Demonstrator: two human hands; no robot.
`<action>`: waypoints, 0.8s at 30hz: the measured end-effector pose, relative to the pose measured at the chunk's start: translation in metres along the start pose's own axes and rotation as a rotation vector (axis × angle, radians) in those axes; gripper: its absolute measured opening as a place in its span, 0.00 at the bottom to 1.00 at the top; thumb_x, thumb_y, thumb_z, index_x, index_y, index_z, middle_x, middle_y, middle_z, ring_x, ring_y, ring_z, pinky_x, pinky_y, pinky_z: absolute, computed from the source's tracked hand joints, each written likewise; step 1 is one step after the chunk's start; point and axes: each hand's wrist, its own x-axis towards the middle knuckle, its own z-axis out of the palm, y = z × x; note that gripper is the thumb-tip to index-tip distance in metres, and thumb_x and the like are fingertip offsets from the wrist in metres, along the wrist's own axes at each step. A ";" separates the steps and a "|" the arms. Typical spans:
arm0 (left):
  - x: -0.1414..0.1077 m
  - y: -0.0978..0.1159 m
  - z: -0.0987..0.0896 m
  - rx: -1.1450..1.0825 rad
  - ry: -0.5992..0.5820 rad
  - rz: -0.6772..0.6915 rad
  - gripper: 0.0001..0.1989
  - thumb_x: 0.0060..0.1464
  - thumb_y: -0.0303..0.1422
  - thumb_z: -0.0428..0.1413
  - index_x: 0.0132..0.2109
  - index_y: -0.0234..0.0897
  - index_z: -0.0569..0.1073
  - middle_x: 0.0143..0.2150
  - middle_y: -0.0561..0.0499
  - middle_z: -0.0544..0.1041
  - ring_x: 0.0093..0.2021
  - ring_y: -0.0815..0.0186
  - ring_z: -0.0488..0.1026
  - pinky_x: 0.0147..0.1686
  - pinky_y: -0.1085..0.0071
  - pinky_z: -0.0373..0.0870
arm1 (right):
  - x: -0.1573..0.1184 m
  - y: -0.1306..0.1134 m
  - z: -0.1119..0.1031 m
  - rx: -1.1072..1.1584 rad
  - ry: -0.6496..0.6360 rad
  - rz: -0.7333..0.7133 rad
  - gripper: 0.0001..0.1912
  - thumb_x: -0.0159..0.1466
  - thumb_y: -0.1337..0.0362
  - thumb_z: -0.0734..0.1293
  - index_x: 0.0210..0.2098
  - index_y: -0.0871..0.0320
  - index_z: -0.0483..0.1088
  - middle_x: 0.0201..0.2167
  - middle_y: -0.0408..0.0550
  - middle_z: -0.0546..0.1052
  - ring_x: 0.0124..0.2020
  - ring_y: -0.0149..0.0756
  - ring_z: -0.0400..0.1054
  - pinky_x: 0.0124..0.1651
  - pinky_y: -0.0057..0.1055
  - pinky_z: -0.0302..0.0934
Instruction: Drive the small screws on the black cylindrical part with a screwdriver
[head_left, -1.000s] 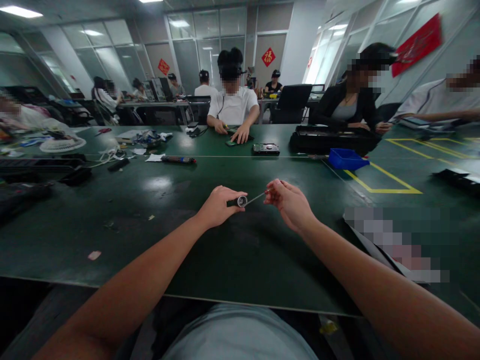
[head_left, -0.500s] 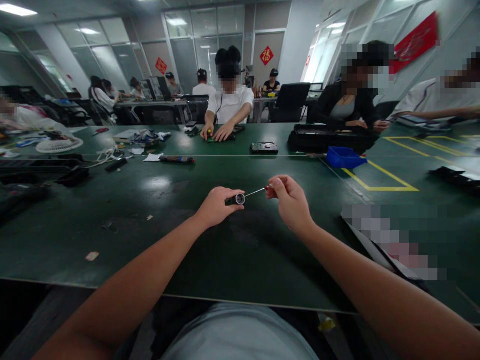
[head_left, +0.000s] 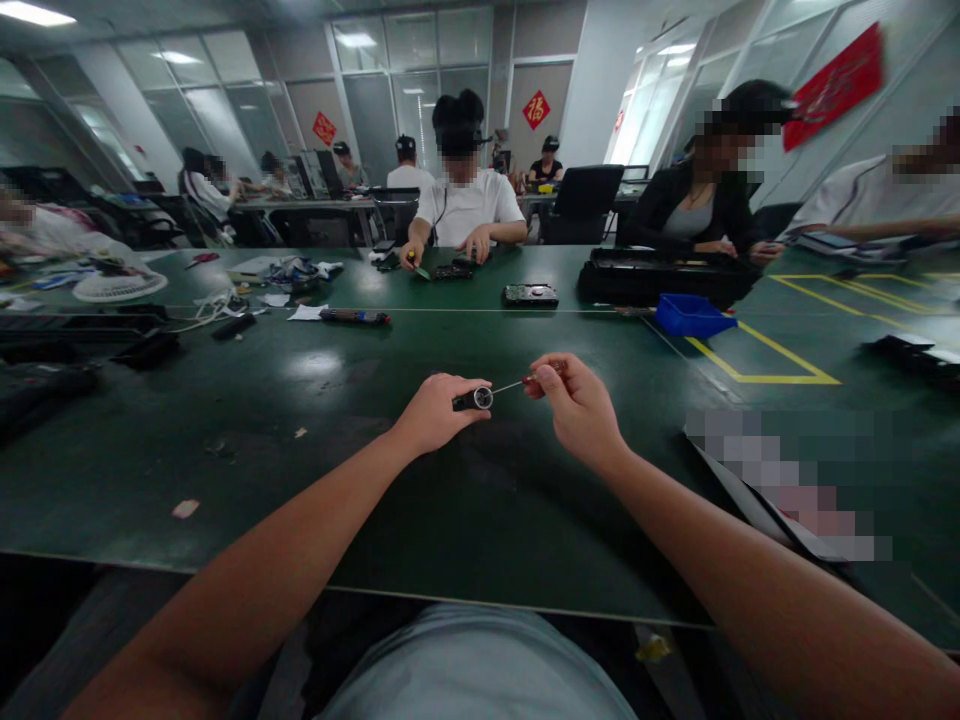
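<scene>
My left hand (head_left: pixel 435 415) grips a small black cylindrical part (head_left: pixel 472 399) between thumb and fingers, its round silvery end turned toward my right. Closed around a screwdriver (head_left: pixel 531 380) with a reddish handle, my right hand (head_left: pixel 581 405) holds the tool by that handle. The thin metal shaft points left, and its tip is at the round end of the black part; whether it goes inside cannot be made out. Both hands are above the green table (head_left: pixel 450 530).
Across the table, a person's hands (head_left: pixel 476 243) handle small parts. Nearer lie a metal-cased device (head_left: pixel 530 295), a blue tray (head_left: pixel 691 315), a long black housing (head_left: pixel 664 275) and a dark tool (head_left: pixel 354 317). Papers (head_left: pixel 742 500) lie at the right, clutter at the left.
My right hand and the screwdriver have shifted and turned slightly; less of the shaft shows. My left hand stays almost in place. The person across has moved their hands apart.
</scene>
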 end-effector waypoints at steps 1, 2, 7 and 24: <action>0.000 0.000 0.000 0.000 -0.002 -0.004 0.20 0.54 0.37 0.64 0.55 0.45 0.77 0.50 0.48 0.80 0.49 0.57 0.74 0.54 0.56 0.67 | 0.000 0.000 0.000 -0.003 0.001 0.001 0.10 0.68 0.55 0.62 0.39 0.55 0.68 0.31 0.46 0.78 0.31 0.35 0.73 0.37 0.35 0.67; 0.000 0.000 0.000 -0.001 -0.004 -0.006 0.20 0.54 0.37 0.64 0.55 0.45 0.77 0.50 0.48 0.80 0.49 0.56 0.74 0.54 0.55 0.67 | 0.000 0.000 0.000 -0.010 0.006 0.001 0.10 0.68 0.55 0.62 0.39 0.55 0.68 0.30 0.46 0.78 0.31 0.35 0.73 0.37 0.35 0.67; -0.001 -0.001 0.000 -0.015 -0.009 -0.018 0.20 0.55 0.38 0.64 0.55 0.45 0.77 0.52 0.48 0.79 0.51 0.56 0.73 0.54 0.55 0.66 | -0.001 0.001 0.002 -0.040 0.042 0.015 0.11 0.69 0.54 0.61 0.39 0.55 0.69 0.31 0.46 0.78 0.31 0.36 0.73 0.37 0.36 0.67; -0.001 -0.001 -0.001 -0.011 -0.021 -0.012 0.19 0.55 0.36 0.64 0.54 0.45 0.77 0.49 0.49 0.80 0.48 0.57 0.73 0.52 0.58 0.66 | -0.004 -0.008 -0.004 -0.322 0.023 -0.053 0.18 0.61 0.50 0.71 0.24 0.54 0.67 0.20 0.41 0.72 0.22 0.31 0.63 0.27 0.30 0.54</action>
